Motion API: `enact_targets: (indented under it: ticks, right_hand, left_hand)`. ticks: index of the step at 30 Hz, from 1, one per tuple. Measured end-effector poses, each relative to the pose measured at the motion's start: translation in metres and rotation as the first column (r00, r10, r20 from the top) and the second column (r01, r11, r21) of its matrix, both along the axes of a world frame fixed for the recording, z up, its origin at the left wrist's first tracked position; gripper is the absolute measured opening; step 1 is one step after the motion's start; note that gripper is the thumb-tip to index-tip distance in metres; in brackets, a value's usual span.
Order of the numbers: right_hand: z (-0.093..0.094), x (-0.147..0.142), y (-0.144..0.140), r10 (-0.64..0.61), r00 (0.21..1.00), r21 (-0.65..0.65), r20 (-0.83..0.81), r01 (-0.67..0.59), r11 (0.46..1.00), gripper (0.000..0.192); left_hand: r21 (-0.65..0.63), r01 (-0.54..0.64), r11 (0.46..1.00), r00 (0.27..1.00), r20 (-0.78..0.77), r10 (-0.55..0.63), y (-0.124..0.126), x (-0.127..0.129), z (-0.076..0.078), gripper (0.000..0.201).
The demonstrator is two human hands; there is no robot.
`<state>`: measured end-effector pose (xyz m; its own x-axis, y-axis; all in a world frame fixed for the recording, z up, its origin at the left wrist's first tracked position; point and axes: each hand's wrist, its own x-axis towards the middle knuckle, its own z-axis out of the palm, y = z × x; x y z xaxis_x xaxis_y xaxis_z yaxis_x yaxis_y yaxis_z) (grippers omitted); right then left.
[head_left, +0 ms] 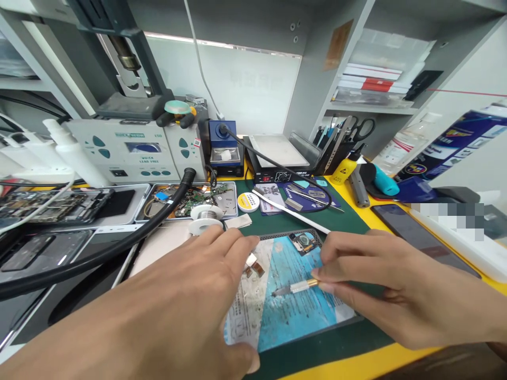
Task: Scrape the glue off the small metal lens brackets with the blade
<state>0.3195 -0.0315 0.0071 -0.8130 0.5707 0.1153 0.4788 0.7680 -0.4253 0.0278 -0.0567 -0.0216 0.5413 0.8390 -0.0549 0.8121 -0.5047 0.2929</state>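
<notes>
My right hand (368, 279) pinches a craft knife (304, 285) with a brass-coloured handle and a silver collar. Its dark blade points left, low over the scuffed blue and grey work pad (293, 327). My left hand (190, 295) reaches across the pad's left edge, thumb spread away from the bent fingers, with nothing visible in its grasp. Close to its fingertips lie small brown flex pieces (258, 268) and a little white piece (251, 259). A small dark round-centred module (304, 242) rests at the pad's top, left of my right hand's knuckles.
Behind the pad are a solder spool (206, 217), a round yellow-white tin (248, 200) and a tray of circuit boards (225, 198). A thick black hose (158, 221) crosses the left side. A white-handled soldering iron (291, 212) lies behind my right hand; a phone (420, 240) lies right.
</notes>
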Motion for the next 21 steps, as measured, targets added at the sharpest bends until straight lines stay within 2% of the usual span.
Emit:
enact_targets:
  ticks: [4, 9, 12, 18, 21]
  right_hand:
    - [0.000, -0.004, -0.002, -0.002, 1.000, -0.022, 0.029, 0.003, 1.000, 0.018]
    - [-0.001, 0.000, -0.001, -0.042, 0.999, -0.078, -0.016, 0.041, 0.996, 0.012]
    - [0.001, 0.005, 0.000, -0.066, 0.998, -0.084, -0.019, 0.064, 0.994, 0.012]
    - [0.004, 0.005, -0.001, -0.060, 0.998, -0.033, 0.022, 0.061, 0.998, 0.014]
    - [0.003, 0.004, -0.002, -0.053, 0.999, -0.015, 0.010, 0.054, 0.998, 0.014]
  left_hand:
    - [-0.005, 0.025, 1.000, 1.000, -0.014, -0.025, 0.000, -0.001, 0.003, 0.085]
    - [0.083, -0.019, 0.996, 1.000, -0.022, 0.021, -0.004, -0.012, -0.009, 0.093]
    - [0.118, 0.026, 0.993, 1.000, -0.005, -0.026, -0.005, -0.017, -0.013, 0.094]
    - [0.025, 0.023, 0.999, 0.999, 0.024, -0.023, -0.003, -0.007, 0.001, 0.083]
    - [0.046, 0.035, 0.998, 0.998, 0.055, -0.037, -0.003, -0.003, 0.004, 0.085]
